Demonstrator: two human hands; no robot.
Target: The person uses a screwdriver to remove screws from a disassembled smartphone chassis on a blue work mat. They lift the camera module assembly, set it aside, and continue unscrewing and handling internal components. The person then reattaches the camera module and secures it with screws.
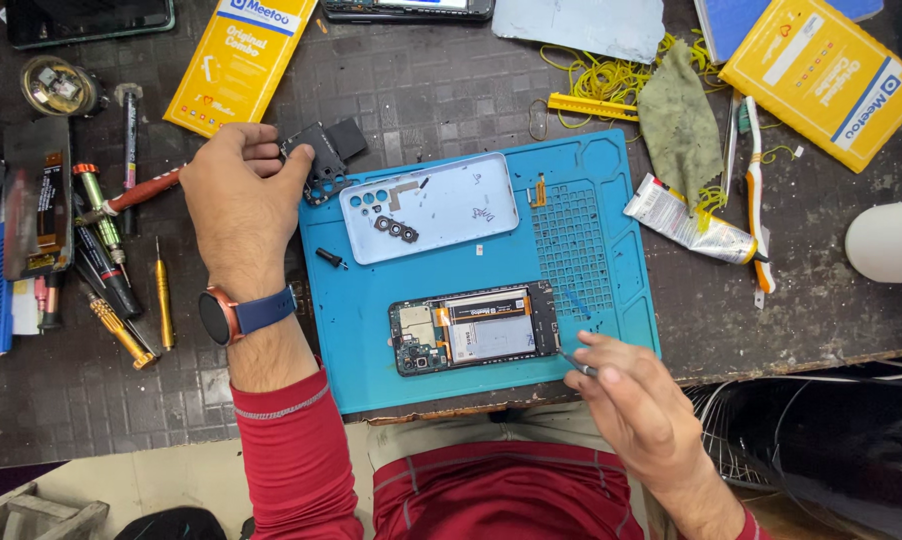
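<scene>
Left hand (239,200) is up at the top left corner of the blue mat (611,330), fingers curled with the tips pinching a small black plastic piece (323,152). That piece sits right at the fingertips, just touching the corner of the pale phone back cover (451,205), which lies inside-up on the mat. A little black camera ring strip (396,229) rests in the cover, a bit to the right of and below those fingers. A small black screw bit (332,258) lies on the mat just below the thumb side.

Right hand (636,405) is at the mat's lower right edge, thumb and forefinger pressed together on thin metal tweezers (571,358), tip pointing toward the opened phone (474,327). The phone is just left of those fingers, board and battery showing, not quite touched as far as I can see.

Screwdrivers (121,290) are scattered left of the left wrist, and a glue tube (686,220) lies well above the right hand.
</scene>
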